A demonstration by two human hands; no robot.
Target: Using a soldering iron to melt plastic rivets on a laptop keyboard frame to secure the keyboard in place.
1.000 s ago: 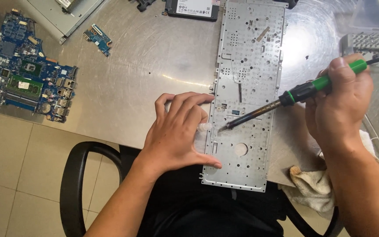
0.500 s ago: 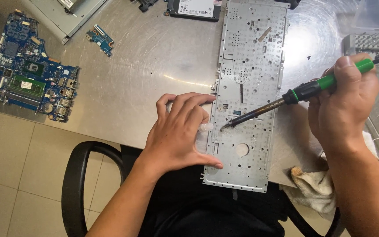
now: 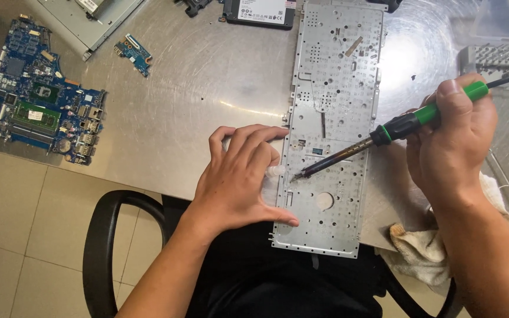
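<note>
Steel-topped desk [image 3: 207, 88], seen from the head camera: a person's right hand [image 3: 452, 141] is closed around the green-and-black handle of a soldering iron [image 3: 384, 135], its tip resting on the lower part of a silver keyboard backplate [image 3: 337, 76] that lies lengthwise across the desk and overhangs its near edge. The left hand [image 3: 237, 176] lies flat, fingers spread, its grip holding nothing, pressing on the plate's left edge just beside the tip. A blue motherboard [image 3: 42, 109] sits well apart at far left, a small blue circuit board [image 3: 134, 52] above it. A crumpled cloth [image 3: 419, 247] lies under the right wrist.
</note>
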